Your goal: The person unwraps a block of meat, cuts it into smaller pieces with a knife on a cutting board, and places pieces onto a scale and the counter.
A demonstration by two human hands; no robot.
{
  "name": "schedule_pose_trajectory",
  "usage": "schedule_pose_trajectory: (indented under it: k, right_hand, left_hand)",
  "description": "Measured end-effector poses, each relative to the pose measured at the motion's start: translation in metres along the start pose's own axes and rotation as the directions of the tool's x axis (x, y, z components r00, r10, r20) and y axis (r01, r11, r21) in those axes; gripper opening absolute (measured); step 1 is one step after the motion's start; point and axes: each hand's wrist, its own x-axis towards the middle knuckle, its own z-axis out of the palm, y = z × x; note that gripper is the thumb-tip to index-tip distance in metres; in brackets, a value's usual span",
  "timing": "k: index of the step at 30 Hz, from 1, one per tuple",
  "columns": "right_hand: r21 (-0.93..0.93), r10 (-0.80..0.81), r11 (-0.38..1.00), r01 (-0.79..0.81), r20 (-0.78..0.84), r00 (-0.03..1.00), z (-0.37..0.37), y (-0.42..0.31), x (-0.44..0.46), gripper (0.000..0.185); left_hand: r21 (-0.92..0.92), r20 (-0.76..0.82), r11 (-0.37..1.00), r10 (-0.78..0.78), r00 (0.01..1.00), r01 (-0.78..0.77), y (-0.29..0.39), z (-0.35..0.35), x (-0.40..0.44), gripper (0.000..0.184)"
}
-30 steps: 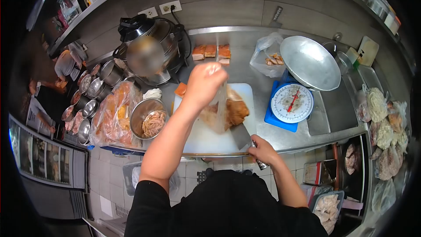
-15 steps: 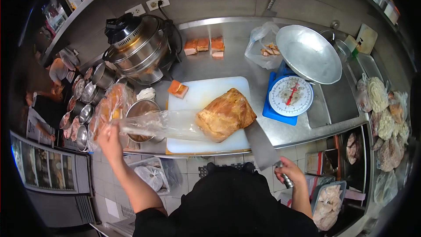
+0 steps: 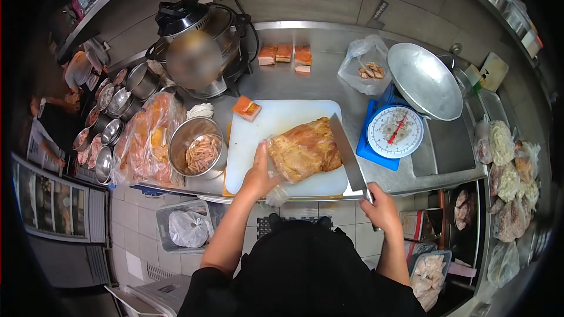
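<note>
A large slab of browned meat (image 3: 305,150) lies on the white cutting board (image 3: 244,141). My left hand (image 3: 259,173) rests against the meat's left side, its fingers stretched out. Crumpled clear plastic (image 3: 276,194) shows beside that hand at the board's near edge. My right hand (image 3: 380,206) is closed around the handle of a cleaver (image 3: 348,154). The broad blade stands along the meat's right edge; whether it touches the meat is unclear. At the board's upper left corner sits a small orange-topped block of meat (image 3: 246,108).
A metal pot of meat strips (image 3: 203,152) and a bag of meat (image 3: 147,141) stand left. Behind are several meat blocks (image 3: 283,53) and a metal cooker (image 3: 220,41). A blue scale (image 3: 395,131) stands right. A person (image 3: 79,73) is at far left.
My left hand has come right from the stretched plastic to the meat's side. The plastic now lies crumpled, uncovering the pot. The cleaver has moved up along the meat's right edge.
</note>
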Motion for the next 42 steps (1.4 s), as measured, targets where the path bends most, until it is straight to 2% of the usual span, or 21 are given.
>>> schedule_pose_trajectory:
  k: [1,3,4,6,7,9,10,12,13,15,18,21,23,25,27,28,32,35,37,38,42]
  right_hand:
    - [-0.001,-0.001,1.000,0.001,-0.005,1.000,0.004,-0.011,0.003,0.025]
    - [-0.302,-0.110,0.950,0.081,-0.082,0.991,0.011,-0.031,0.007,0.026]
    - [-0.360,-0.104,0.930,0.072,-0.071,0.992,0.013,-0.032,0.009,0.026]
    - [-0.389,-0.108,0.919,0.065,-0.089,0.990,0.017,-0.032,0.012,0.026]
    - [-0.418,-0.114,0.906,0.060,-0.104,0.988,0.017,-0.032,0.013,0.027]
    - [-0.427,-0.084,0.903,0.056,-0.049,0.995,0.014,-0.034,0.021,0.027]
    - [-0.433,-0.061,0.899,0.060,0.011,0.998,0.012,-0.035,0.026,0.027]
    - [-0.444,-0.073,0.892,0.084,0.042,0.996,0.017,-0.028,0.035,0.028]
    - [-0.453,-0.090,0.884,0.117,0.081,0.993,0.018,-0.026,0.038,0.029]
    - [-0.450,-0.061,0.887,0.106,0.113,0.992,0.014,-0.026,0.039,0.031]
    - [-0.397,0.005,0.915,0.067,0.177,0.984,0.015,-0.037,0.035,0.033]
    - [-0.298,-0.046,0.948,0.111,0.218,0.975,0.037,-0.032,0.033,0.033]
    - [0.215,0.029,0.968,-0.132,0.425,0.905,0.052,-0.043,0.035,0.030]
    - [0.341,-0.031,0.928,-0.147,0.467,0.884,0.073,-0.014,0.042,0.025]
    - [0.627,0.023,0.607,-0.489,0.601,0.799,0.063,0.011,0.042,0.026]
    - [0.669,0.022,0.540,-0.510,0.595,0.803,0.060,0.024,0.042,0.029]
    - [0.699,-0.002,0.479,-0.531,0.606,0.796,0.022,0.071,0.026,0.033]
    - [0.602,0.077,0.611,-0.514,0.601,0.796,-0.011,0.059,-0.001,0.034]
    - [0.554,0.183,0.674,-0.489,0.516,0.837,-0.017,0.051,-0.012,0.032]
    - [0.536,0.189,0.724,-0.434,0.451,0.872,-0.014,0.042,-0.013,0.029]
    - [0.313,0.176,0.905,-0.288,0.341,0.924,0.005,0.006,0.017,0.030]
  left_hand:
    - [-0.002,-0.002,1.000,0.005,1.000,-0.005,0.000,0.000,0.005,0.108]
    - [-0.120,0.240,0.828,-0.512,0.825,0.548,-0.001,0.001,0.016,0.083]
    - [-0.122,0.241,0.829,-0.509,0.826,0.546,-0.002,0.007,0.016,0.083]
    - [-0.047,0.231,0.861,-0.484,0.844,0.506,-0.006,0.021,0.017,0.047]
    - [-0.050,0.235,0.863,-0.479,0.846,0.503,-0.007,0.026,0.016,0.047]
    - [-0.320,0.094,0.785,-0.530,0.843,0.530,-0.008,0.035,0.014,0.029]
    - [-0.323,0.098,0.788,-0.523,0.847,0.524,-0.015,0.046,0.013,0.029]
    - [-0.738,0.228,0.402,-0.608,0.760,0.543,-0.020,0.055,0.015,0.024]
    - [-0.739,0.230,0.402,-0.603,0.764,0.540,-0.018,0.052,0.016,0.024]
    - [-0.873,0.258,0.169,-0.637,0.727,0.458,-0.003,0.039,0.018,0.027]
    - [-0.878,0.115,0.335,-0.547,0.830,0.342,0.043,-0.016,0.040,0.027]
    - [-0.771,-0.002,0.613,-0.271,0.963,0.171,0.081,-0.047,0.079,0.028]
    - [-0.562,0.030,0.822,-0.098,0.995,0.098,0.100,-0.029,0.111,0.028]
    - [-0.393,0.084,0.917,-0.038,0.996,0.068,0.089,0.001,0.131,0.029]
    - [-0.193,0.209,0.975,-0.067,0.976,0.108,0.065,0.030,0.144,0.031]
    - [-0.278,0.293,0.943,-0.100,0.951,0.185,0.052,0.024,0.152,0.032]
    - [-0.650,-0.126,0.738,-0.340,0.932,0.181,-0.010,-0.008,0.150,0.031]
    - [-0.790,-0.194,0.604,-0.409,0.892,0.105,-0.065,-0.010,0.145,0.032]
    - [-0.342,-0.146,0.863,-0.440,0.886,0.372,-0.084,-0.002,0.127,0.033]
    - [-0.351,-0.031,0.885,-0.338,0.941,0.306,-0.095,0.008,0.118,0.033]
    - [-0.205,-0.056,0.905,-0.391,0.919,0.373,-0.059,0.008,0.097,0.033]
